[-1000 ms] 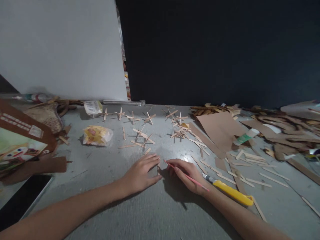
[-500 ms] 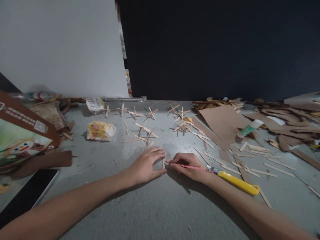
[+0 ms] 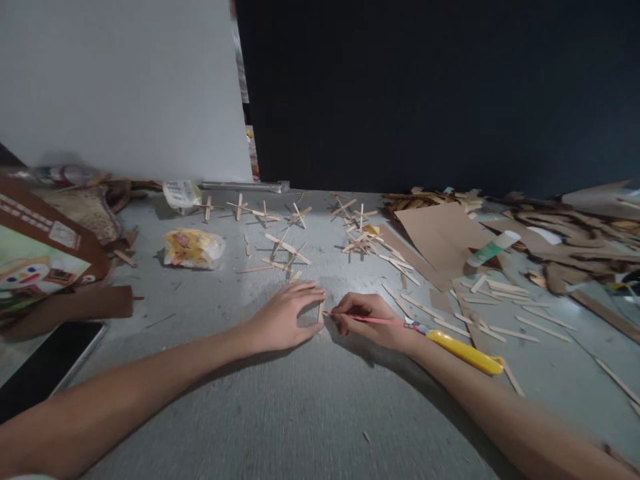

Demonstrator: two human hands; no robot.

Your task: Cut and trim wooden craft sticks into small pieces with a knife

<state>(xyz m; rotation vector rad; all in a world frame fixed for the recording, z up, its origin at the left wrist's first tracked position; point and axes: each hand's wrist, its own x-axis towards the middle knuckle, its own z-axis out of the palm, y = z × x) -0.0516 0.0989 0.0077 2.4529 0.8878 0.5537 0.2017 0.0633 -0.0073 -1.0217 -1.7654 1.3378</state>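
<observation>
The stick [image 3: 321,312] is at the table's [image 3: 240,413] middle, spanning the gap between your left hand's [image 3: 281,320] thumb and fingertips, which hold its ends. Your right hand [image 3: 376,305], apart from the left, grips the pencil [image 3: 364,319], its point at the stick; whether they touch, you cannot tell. The knife [image 3: 465,351] lies beside your right wrist, crosses [image 3: 287,247] beyond your left hand, the phone [image 3: 47,367] near your left forearm.
</observation>
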